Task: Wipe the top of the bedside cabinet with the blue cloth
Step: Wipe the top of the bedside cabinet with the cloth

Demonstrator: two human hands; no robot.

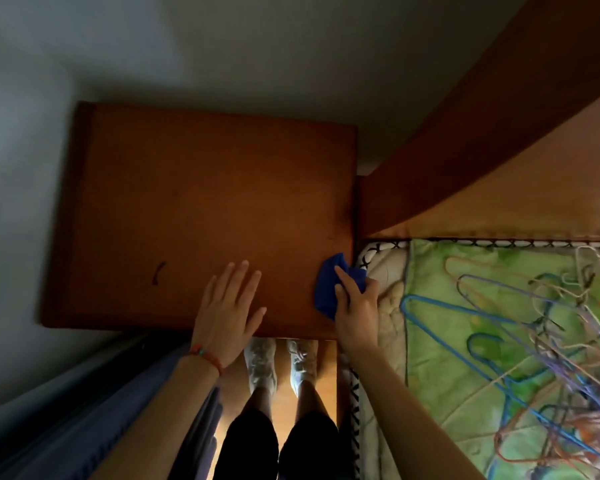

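Note:
The bedside cabinet's bare brown wooden top [194, 209] fills the middle of the view, seen from above. A small dark curved mark [159, 272] lies near its front left. My right hand [355, 306] grips the crumpled blue cloth [329, 289] at the top's front right corner, beside the bed. My left hand [227, 306] rests flat on the front edge of the top, fingers spread, holding nothing.
A bed [499, 341] with a green patterned cover stands right of the cabinet, carrying a tangle of wire hangers [534, 323]. A wooden headboard [465, 133] rises at the upper right. White walls enclose the back and left. Blue fabric [84, 410] hangs at the lower left.

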